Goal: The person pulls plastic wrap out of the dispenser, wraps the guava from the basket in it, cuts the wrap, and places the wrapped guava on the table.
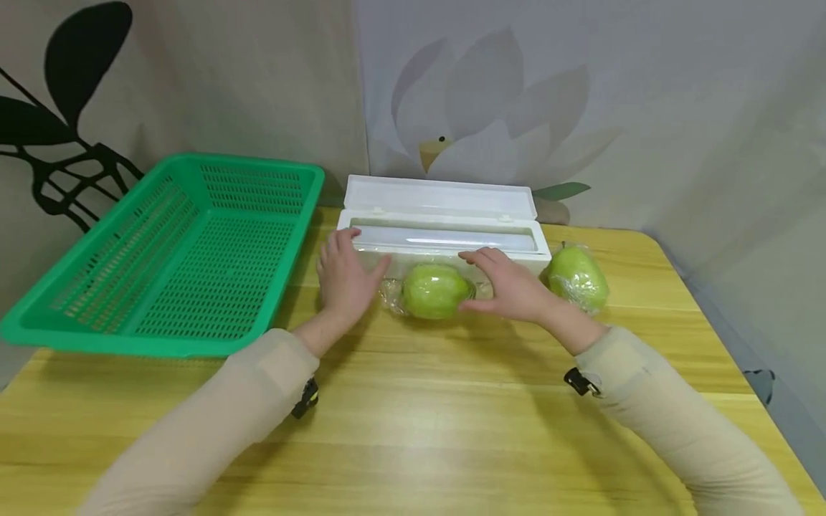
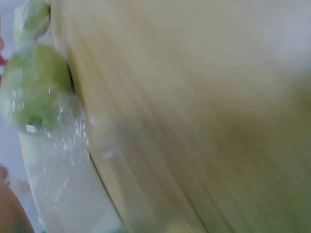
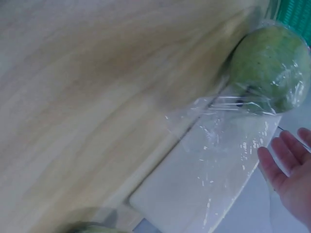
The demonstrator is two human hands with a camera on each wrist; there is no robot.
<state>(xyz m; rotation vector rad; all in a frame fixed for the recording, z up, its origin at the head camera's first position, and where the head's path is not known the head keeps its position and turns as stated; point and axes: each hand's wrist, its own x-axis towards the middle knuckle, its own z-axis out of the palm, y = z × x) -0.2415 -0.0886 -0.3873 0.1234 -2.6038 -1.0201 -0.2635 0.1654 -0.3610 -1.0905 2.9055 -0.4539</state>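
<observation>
A green pear point(image 1: 434, 291) with clear cling film over it lies against the front of a white cling film dispenser point(image 1: 445, 222), whose lid stands raised over the roll. Loose film sticks out at both ends of the pear, also seen in the left wrist view. My left hand point(image 1: 347, 278) is at the dispenser's left end, its thumb spread from the other fingers. On the pear's right side my right hand point(image 1: 513, 287) has thumb and fingers apart; whether it touches the film I cannot tell. In the right wrist view that hand's fingers point(image 3: 274, 167) look extended.
A second film-wrapped pear point(image 1: 577, 279) sits just right of the dispenser. To the left stands a green plastic basket point(image 1: 222, 349) with slotted walls. Behind the wooden table point(image 1: 413, 430) rises a wall with printed flowers.
</observation>
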